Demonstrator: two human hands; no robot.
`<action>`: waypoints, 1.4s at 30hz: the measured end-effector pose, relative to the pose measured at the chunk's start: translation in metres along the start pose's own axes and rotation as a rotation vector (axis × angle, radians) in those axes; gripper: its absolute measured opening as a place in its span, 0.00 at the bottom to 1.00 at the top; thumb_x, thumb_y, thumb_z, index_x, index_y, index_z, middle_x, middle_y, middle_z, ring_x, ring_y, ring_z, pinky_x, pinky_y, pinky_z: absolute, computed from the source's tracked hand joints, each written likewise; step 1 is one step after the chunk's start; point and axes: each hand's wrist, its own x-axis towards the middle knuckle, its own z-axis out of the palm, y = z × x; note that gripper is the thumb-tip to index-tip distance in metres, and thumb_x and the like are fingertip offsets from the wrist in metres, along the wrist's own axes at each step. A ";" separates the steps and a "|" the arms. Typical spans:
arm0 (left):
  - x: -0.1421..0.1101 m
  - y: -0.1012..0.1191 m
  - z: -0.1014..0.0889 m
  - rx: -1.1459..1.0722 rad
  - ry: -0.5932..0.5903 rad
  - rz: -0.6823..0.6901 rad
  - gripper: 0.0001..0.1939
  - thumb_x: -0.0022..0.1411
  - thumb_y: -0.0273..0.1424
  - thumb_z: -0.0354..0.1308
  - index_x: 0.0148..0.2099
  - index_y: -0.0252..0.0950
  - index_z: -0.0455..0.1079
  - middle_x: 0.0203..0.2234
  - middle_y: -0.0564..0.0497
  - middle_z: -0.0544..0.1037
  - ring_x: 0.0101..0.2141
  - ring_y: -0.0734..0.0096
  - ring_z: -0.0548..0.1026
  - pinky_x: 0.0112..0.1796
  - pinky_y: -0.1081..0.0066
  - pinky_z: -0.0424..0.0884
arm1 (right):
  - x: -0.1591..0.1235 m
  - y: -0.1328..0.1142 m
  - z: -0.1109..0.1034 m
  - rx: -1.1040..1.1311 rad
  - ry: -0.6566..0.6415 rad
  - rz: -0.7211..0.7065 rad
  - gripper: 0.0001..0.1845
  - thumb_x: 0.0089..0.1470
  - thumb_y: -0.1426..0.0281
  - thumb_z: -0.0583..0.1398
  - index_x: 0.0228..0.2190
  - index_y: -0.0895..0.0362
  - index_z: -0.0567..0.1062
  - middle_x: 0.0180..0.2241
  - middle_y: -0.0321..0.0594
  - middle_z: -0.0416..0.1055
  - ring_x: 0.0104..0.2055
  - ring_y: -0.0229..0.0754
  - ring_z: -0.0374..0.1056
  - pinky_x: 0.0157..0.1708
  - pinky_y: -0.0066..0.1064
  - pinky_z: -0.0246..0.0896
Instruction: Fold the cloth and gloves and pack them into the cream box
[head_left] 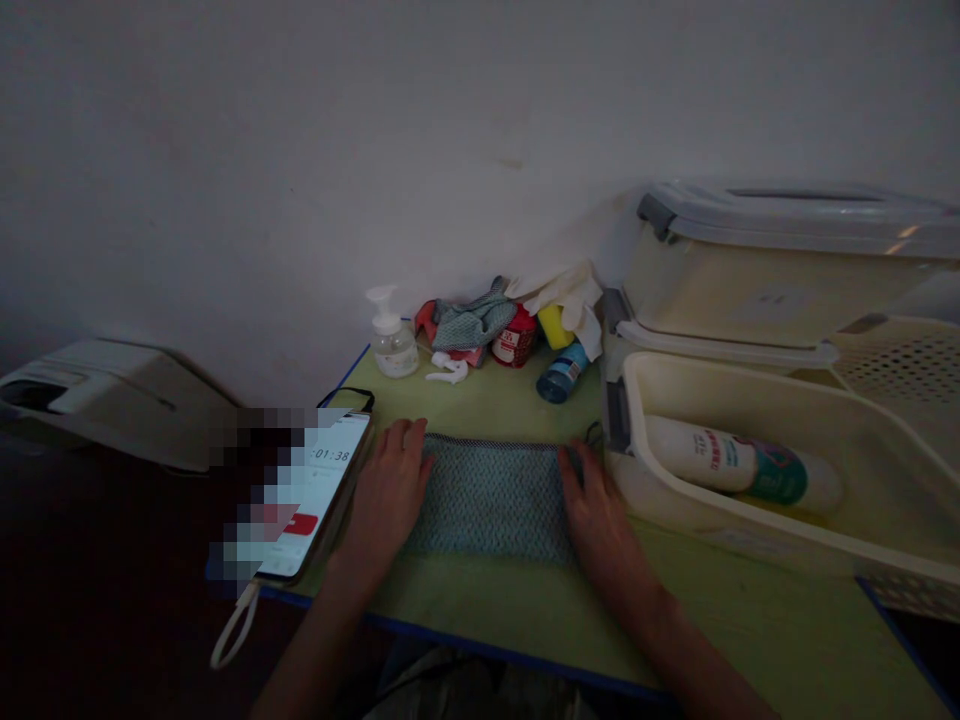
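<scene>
A grey-blue woven cloth (491,495) lies folded flat on the yellow-green table (525,610). My left hand (390,485) rests flat on the cloth's left end, fingers stretched out and pointing away from me. My right hand (596,505) lies flat on the cloth's right end, fingers likewise extended. Both hands press on the cloth; neither grips it.
A phone (319,490) showing a timer lies left of the cloth at the table edge. At the back stand a pump bottle (394,340), crumpled rags (469,325), a red jar (515,340) and a blue bottle (562,372). A cream bin (757,545) holding a white bottle (739,465) sits right, a lidded box (787,265) behind it.
</scene>
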 end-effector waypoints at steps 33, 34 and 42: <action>-0.024 -0.001 0.039 0.017 -0.037 0.374 0.28 0.64 0.41 0.46 0.65 0.47 0.49 0.64 0.57 0.52 0.62 0.45 0.47 0.55 0.48 0.57 | 0.012 -0.013 0.006 0.185 -0.246 -0.122 0.30 0.57 0.55 0.52 0.59 0.47 0.56 0.63 0.39 0.48 0.63 0.65 0.42 0.52 0.69 0.42; -0.024 -0.001 0.039 0.016 -0.034 0.377 0.28 0.64 0.42 0.46 0.65 0.47 0.49 0.64 0.57 0.52 0.62 0.45 0.47 0.55 0.49 0.57 | 0.012 -0.012 0.006 0.183 -0.246 -0.121 0.30 0.57 0.54 0.52 0.59 0.47 0.57 0.63 0.39 0.48 0.63 0.65 0.42 0.52 0.69 0.42; -0.026 -0.003 0.043 0.010 -0.024 0.393 0.26 0.65 0.40 0.45 0.64 0.46 0.50 0.63 0.53 0.54 0.63 0.49 0.47 0.56 0.49 0.56 | 0.015 -0.015 -0.004 0.194 -0.301 -0.111 0.32 0.56 0.55 0.54 0.59 0.49 0.58 0.63 0.43 0.48 0.63 0.66 0.42 0.52 0.68 0.42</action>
